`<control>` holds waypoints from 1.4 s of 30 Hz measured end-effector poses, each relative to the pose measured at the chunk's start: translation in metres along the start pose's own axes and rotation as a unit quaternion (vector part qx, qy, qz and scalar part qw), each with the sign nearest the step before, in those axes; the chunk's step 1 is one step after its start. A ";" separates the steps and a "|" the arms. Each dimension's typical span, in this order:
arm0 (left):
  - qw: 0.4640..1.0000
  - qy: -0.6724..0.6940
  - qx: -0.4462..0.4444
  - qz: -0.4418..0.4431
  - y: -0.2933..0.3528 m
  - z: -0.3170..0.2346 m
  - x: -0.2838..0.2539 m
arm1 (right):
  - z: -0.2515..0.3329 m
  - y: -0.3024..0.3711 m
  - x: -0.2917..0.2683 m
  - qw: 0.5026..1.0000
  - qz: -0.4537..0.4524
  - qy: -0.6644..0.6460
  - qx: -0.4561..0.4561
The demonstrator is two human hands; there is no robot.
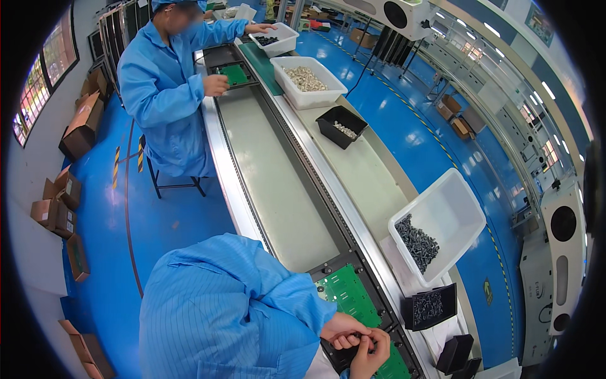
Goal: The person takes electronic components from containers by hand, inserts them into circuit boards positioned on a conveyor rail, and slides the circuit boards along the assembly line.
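Blue floor, cartons along the left wall. Conveyor runs from far left to near right, bare metal bed mid-line.

Near end: black frame on the line, far board seated in it, green. Near board, also green, is partly behind the hands.

Left hand is over the boards, fingers curled, tips up against the other hand's. Right hand is just nearer and to the right, thumb and fingers bent in toward the left fingertips. Can't tell if either is clamped on a part; anything there is too small and hidden.

Right of the line, on the side ledge: white bin with a heap of dark parts at its left end. Nearer: black bin with small dark bits, then a smaller black box.

Far side: co-worker in a blue smock, one hand by another green board, the other at a white tub. Pale parts in two bins between.
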State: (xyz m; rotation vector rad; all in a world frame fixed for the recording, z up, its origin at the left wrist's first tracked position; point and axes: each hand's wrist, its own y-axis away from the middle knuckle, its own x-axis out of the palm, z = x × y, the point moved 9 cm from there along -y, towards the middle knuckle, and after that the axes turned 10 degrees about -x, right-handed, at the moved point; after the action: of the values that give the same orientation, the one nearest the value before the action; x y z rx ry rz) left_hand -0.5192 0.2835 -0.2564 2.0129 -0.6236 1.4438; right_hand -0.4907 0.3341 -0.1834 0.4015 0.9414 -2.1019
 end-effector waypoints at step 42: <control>0.992 -0.035 0.083 -0.084 0.003 -0.010 -0.016 | -0.003 0.004 -0.008 0.994 -0.108 -0.033 0.007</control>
State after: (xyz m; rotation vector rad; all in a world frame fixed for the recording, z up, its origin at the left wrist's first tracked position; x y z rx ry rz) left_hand -0.5329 0.2887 -0.2690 2.1960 -0.3621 1.3684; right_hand -0.4829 0.3387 -0.1831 0.2447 0.9680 -2.3034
